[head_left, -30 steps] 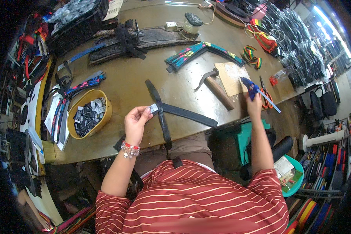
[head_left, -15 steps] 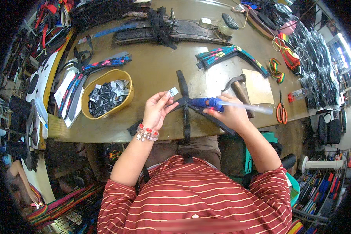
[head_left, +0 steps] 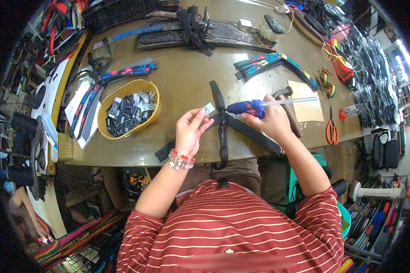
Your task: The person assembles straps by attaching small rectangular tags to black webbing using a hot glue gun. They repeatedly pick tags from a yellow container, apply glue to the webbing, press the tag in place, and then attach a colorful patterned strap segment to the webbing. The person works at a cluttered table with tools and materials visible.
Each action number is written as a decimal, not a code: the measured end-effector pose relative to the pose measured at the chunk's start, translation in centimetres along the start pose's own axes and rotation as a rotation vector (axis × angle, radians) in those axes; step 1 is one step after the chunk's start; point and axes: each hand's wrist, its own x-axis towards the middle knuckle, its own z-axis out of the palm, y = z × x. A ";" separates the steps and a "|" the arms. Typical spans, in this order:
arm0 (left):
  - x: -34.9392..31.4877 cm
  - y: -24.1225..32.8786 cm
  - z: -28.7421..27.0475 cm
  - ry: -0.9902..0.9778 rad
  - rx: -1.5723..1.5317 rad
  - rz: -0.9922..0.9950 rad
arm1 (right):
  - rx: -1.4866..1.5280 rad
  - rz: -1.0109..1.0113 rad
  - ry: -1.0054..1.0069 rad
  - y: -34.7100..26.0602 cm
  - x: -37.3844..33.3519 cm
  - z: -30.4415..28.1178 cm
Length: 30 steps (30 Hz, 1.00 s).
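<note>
- Two hands are busy at the near edge of your table (head_left: 187,86): your left hand (head_left: 190,129) pinches a small white label (head_left: 208,108) between thumb and fingertips, holding it just above the black straps (head_left: 223,125).
- Your right hand (head_left: 272,122) is closed around a blue glue gun (head_left: 247,107), its clear glue stick (head_left: 289,101) pointing right and its nose aimed left toward the label.
- The straps lie crossed in front of you, one running over the table edge toward your lap.
- A yellow bowl (head_left: 105,101) of dark labels sits well to the left of your left hand.
- Orange scissors (head_left: 331,130) lie to the right, near a brown cardboard piece (head_left: 307,107).
</note>
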 end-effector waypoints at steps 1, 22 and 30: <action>-0.1 -0.1 0.0 -0.011 0.010 0.009 | -0.029 -0.045 -0.003 -0.3 0.2 -0.2; -0.2 -0.2 -0.2 -0.017 0.004 0.078 | 0.479 0.103 0.104 4.3 -4.4 0.5; -0.3 -0.2 -0.1 -0.027 0.029 0.064 | 0.296 -0.014 -0.124 0.4 -0.5 -1.4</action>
